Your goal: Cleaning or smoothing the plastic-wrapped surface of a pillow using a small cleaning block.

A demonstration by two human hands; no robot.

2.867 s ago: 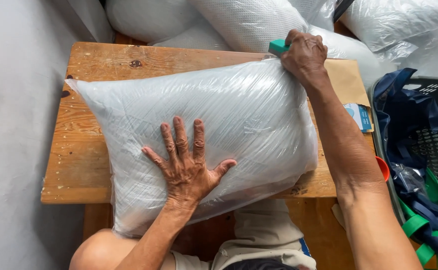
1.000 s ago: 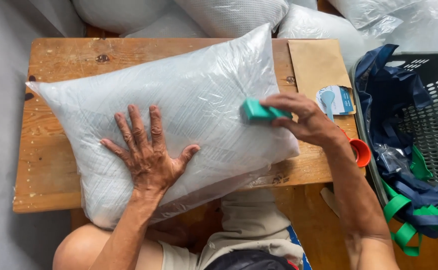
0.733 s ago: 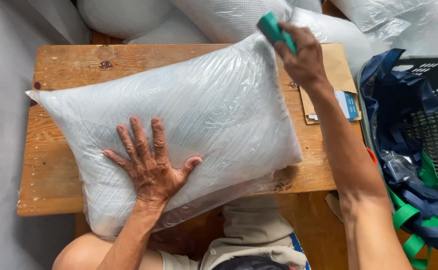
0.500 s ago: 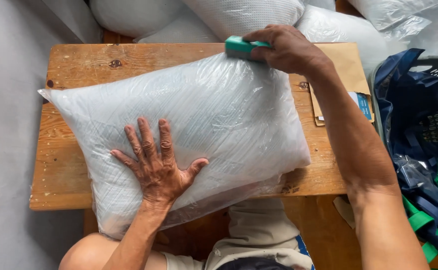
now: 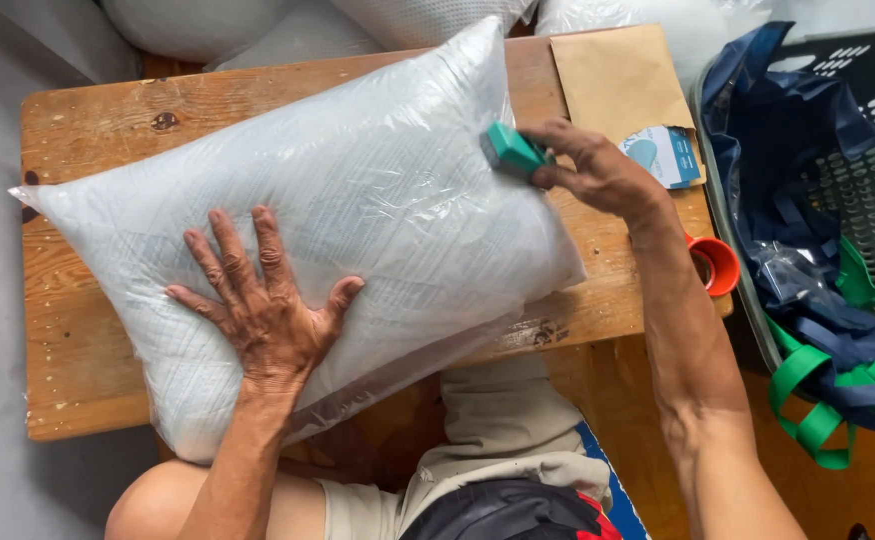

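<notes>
A white pillow in a clear plastic bag point(image 5: 358, 200) lies across a small wooden table point(image 5: 88, 360). My left hand point(image 5: 263, 305) presses flat on the pillow's near left part, fingers spread. My right hand point(image 5: 593, 170) grips a small teal block-shaped tool point(image 5: 511, 152) and holds it against the pillow's right side, near the bag's right edge. The pillow's near corner hangs over the table's front edge, above my knees.
A brown envelope point(image 5: 623, 80) and a small blue-and-white packet point(image 5: 663, 155) lie at the table's right end. An orange tape roll point(image 5: 713, 265) sits at the right edge. A grey laundry basket point(image 5: 858, 130) with dark blue bags and green straps stands to the right. More bagged pillows point(image 5: 258, 25) are piled behind.
My right hand has brought the teal tool from the pillow's far top edge down to its right side. My left hand has stayed pressed on the pillow.
</notes>
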